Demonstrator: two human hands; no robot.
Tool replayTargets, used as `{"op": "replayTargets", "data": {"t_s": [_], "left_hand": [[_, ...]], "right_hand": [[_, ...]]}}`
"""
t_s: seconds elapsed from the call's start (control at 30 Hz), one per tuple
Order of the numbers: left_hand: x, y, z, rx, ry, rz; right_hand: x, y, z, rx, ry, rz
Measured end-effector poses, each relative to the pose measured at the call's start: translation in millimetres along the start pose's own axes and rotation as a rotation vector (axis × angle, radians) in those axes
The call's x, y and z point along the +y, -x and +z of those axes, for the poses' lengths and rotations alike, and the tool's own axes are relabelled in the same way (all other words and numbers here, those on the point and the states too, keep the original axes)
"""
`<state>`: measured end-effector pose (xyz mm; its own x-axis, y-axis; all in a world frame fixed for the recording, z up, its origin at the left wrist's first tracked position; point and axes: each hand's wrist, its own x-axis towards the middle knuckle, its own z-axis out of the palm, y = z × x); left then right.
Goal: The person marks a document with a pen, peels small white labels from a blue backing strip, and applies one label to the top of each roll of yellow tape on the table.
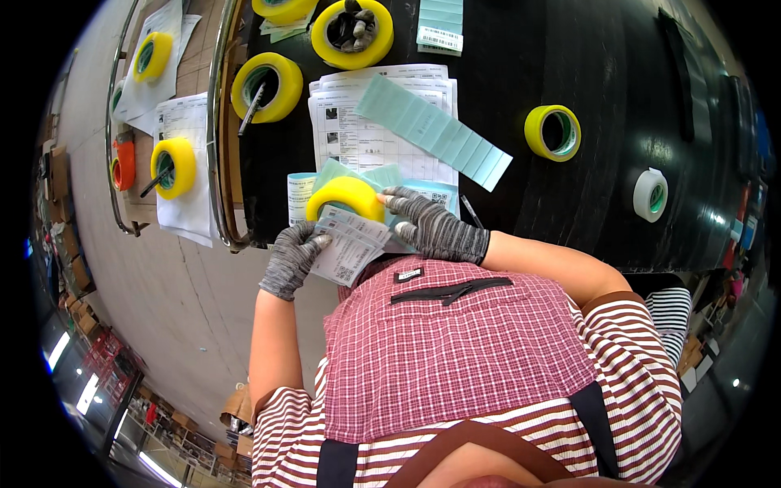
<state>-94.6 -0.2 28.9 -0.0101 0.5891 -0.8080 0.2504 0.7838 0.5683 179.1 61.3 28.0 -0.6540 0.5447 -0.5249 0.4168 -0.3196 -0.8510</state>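
My left hand [294,259], in a grey knit glove, pinches a small stack of white printed labels [348,248] at its left edge. The labels are tilted in front of a yellow tape roll [350,193], covering its lower part. My right hand [439,226], also gloved, has its fingers stretched toward the roll's right side. Its bare index fingertip is at the roll's edge, and the thumb is apart, near the labels. Under the roll lie pale blue-green label sheets [382,174]. A long label strip [435,130] lies across printed paper sheets [338,146] beyond.
A black table [504,49] holds more yellow tape rolls [293,88], one with a pen [252,110] in it. Another yellow roll [553,132] and a white roll [650,195] are at right. Left, a metal-railed cart [213,106] carries papers, tape and an orange tape dispenser [124,163].
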Motion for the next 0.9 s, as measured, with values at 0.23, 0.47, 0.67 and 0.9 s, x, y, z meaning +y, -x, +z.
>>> {"op": "replayTargets", "data": {"t_s": [0.23, 0.47, 0.67, 0.9], "left_hand": [[-15.7, 3.9, -6.9, 0.007, 0.125, -0.022], [-29.1, 2.0, -13.3, -0.004, 0.193, 0.012], [-29.1, 2.3, -12.4, 0.003, 0.197, 0.014], [-30.4, 1.6, -12.2, 0.009, 0.208, -0.001]], "right_hand": [[10.4, 2.7, 13.6, -0.063, -0.118, -0.347], [3.2, -0.5, 3.4, -0.164, -0.137, -0.257], [-2.4, -8.6, -19.2, 0.370, 0.634, -0.049], [-3.5, -30.1, -28.9, 0.268, 0.370, 0.205]]}}
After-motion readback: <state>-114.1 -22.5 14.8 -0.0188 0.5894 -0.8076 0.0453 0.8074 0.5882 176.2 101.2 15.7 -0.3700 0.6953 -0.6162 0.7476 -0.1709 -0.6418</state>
